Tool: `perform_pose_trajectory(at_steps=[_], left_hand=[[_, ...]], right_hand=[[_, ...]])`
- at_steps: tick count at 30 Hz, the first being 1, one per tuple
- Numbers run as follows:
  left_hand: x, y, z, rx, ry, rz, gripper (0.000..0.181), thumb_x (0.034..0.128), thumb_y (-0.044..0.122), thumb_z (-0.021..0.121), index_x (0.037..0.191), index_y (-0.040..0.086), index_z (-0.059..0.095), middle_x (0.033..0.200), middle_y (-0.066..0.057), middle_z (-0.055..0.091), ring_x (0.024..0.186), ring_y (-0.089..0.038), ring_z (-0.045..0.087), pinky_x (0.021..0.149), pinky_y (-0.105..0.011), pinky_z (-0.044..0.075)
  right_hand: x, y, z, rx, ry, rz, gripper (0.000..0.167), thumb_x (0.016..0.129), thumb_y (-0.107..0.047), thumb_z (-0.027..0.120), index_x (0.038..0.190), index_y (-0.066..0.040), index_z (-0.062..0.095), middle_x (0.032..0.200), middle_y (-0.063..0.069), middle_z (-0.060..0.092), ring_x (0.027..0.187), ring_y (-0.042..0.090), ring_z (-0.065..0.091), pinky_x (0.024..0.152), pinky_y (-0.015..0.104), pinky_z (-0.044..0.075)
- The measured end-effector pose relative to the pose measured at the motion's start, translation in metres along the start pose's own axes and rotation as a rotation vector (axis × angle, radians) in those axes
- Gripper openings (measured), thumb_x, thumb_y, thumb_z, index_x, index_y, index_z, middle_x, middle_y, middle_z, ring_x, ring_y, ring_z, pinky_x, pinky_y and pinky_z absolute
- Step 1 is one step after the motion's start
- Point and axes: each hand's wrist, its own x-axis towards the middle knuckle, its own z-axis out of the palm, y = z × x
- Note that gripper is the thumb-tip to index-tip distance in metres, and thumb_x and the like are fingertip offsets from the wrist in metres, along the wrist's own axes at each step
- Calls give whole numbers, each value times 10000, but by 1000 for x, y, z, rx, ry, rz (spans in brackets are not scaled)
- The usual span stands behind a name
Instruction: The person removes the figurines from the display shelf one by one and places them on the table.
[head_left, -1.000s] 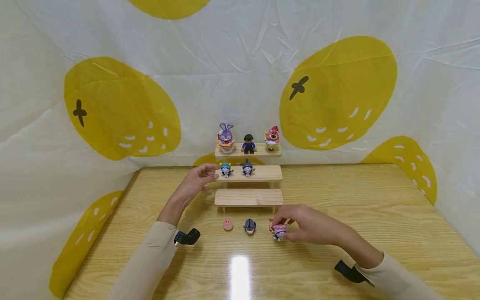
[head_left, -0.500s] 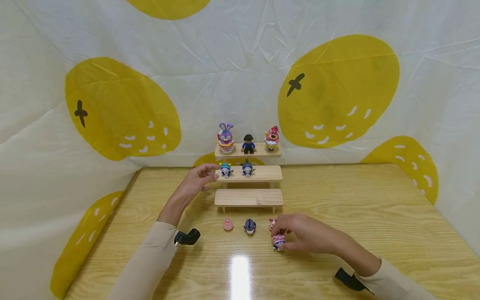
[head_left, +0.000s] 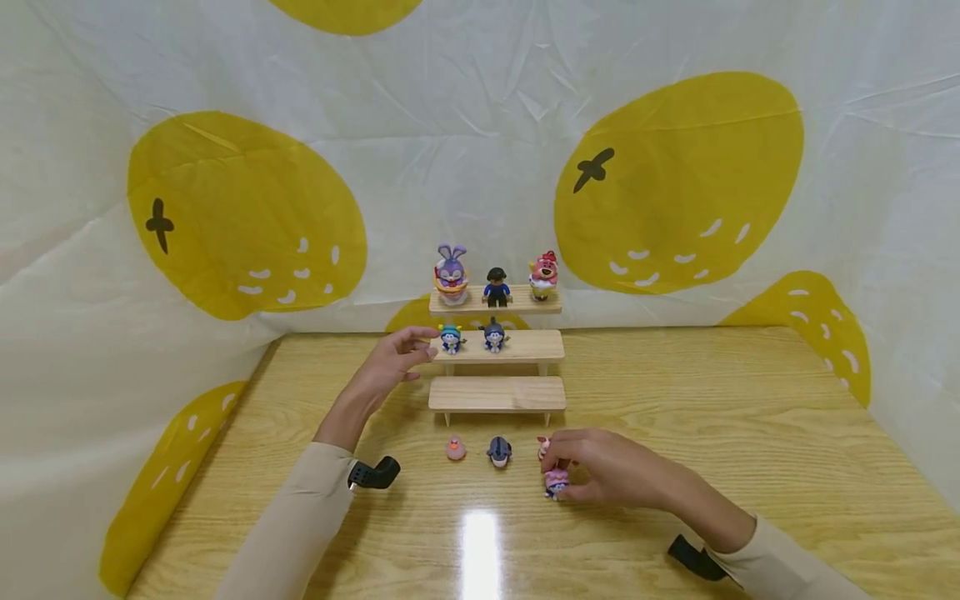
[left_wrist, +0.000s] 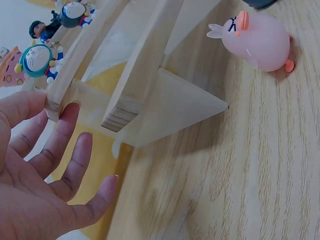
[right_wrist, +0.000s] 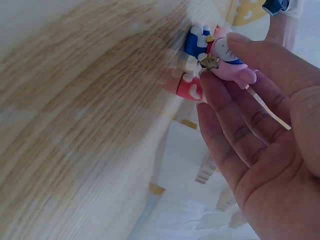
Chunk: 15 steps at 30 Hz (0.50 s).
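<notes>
My right hand pinches a small figurine with a pink cap at the tabletop; in the right wrist view the same pink-and-blue figurine sits between thumb and fingers. Just behind it a red-and-white toy is partly hidden by the fingers. My left hand holds the left end of the wooden middle shelf, seen closely in the left wrist view with digits on both sides of the shelf end. On that shelf stand a teal-capped figurine and a dark-capped figurine.
The top shelf carries a purple rabbit, a block figure in blue and a pink bear. Below is a bare lower shelf. A pink duck and a grey toy lie before it.
My right hand has drawn the pink-capped figurine slightly toward me, away from the red-and-white toy, and then stayed nearly still. The left hand keeps its place at the shelf.
</notes>
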Motion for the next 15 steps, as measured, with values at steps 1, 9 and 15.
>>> perform_pose_trajectory(at_steps=[1,9,15], left_hand=[[0,0,0,-3,1,-1,360,1013,234,655,1360,150,610,1139,-51,586,1204,-372,518,998,-580,418],[2,-1,0,-6,0,-5,355,1015,231,650,1358,150,609,1143,-55,577,1228,-406,493,995,-580,415],[0,0,0,2,-2,-6,362,1015,238,651,1363,150,606,1170,-70,567,1207,-371,512,1001,-574,421]], right_hand=[[0,0,0,-7,-1,7,213,850,-144,819,1025,-205,715,1059,-123,659,1008,57,654,851,270,555],[-1,-1,-1,-51,8,17,228,846,-118,811,1031,-211,716,1098,-96,672,1015,67,656,864,311,564],[-1,-1,-1,-59,13,17,236,840,-113,812,1033,-208,716,1101,-97,672,1012,68,659,868,316,566]])
